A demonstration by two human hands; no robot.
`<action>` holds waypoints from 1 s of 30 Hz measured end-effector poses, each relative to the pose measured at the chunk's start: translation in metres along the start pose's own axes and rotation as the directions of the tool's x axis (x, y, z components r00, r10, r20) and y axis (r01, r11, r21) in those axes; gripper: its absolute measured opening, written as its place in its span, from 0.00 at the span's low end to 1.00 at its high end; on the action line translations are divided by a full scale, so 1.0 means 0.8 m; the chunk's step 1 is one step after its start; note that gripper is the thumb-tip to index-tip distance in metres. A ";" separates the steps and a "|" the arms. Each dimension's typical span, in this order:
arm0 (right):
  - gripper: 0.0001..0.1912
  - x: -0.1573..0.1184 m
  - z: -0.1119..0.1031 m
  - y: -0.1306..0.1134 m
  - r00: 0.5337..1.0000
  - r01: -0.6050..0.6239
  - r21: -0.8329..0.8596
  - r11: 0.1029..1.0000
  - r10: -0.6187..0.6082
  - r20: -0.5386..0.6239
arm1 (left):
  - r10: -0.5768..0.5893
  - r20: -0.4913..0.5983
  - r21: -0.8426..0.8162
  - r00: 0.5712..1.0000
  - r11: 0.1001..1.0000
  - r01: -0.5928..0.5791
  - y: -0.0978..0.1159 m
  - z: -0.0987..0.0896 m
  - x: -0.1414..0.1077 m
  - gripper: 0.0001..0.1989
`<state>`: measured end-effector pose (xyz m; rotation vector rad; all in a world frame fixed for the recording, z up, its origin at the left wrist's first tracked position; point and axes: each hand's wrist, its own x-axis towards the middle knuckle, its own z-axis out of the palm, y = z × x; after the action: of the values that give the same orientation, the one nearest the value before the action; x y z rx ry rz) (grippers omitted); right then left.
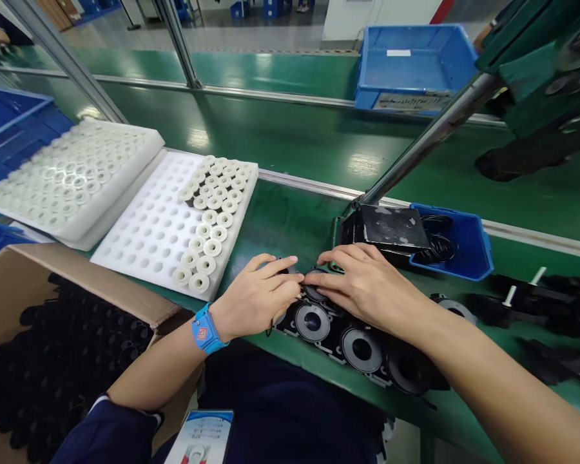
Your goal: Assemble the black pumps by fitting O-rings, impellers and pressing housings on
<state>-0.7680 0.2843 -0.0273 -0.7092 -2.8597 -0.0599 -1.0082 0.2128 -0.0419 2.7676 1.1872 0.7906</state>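
Observation:
A row of black round parts with grey rings [312, 322] lies on the green bench in front of me. At the row's far end, my right hand [360, 280] has its fingers curled over one black round part [314, 291], partly hidden beneath them. From the other side my left hand [258, 295], with a blue wrist strap [207, 330], brings its fingertips together at that part's edge. What lies under the left fingers is mostly covered. To the left, a white foam tray [147, 241] carries cream flanged spools [212, 247] along its right side.
A second foam tray [120, 174] full of spools stands far left, behind a cardboard box [77, 264] of black parts. Right of my hands are a black metal block [394, 227], a blue bin [478, 251] with black rings and a green machine arm [536, 84].

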 end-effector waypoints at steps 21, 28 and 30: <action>0.15 -0.057 -0.014 -0.047 0.981 -0.165 -0.173 0.971 0.144 -0.129 | 0.043 0.082 0.054 0.996 0.997 -0.048 0.022 0.010 -0.001 0.11; 0.12 -0.060 -0.016 -0.049 0.986 -0.094 -0.104 0.990 0.078 -0.150 | 0.054 0.108 0.018 0.993 0.998 -0.056 0.018 0.010 0.000 0.11; 0.12 -0.059 -0.015 -0.048 0.986 -0.085 -0.104 0.991 0.069 -0.151 | 0.052 0.106 0.000 0.993 0.999 -0.052 0.018 0.009 0.001 0.11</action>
<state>-0.7427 0.2280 -0.0245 -0.8006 -2.7024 -0.2498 -0.9951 0.2045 -0.0450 2.8141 1.1036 0.6373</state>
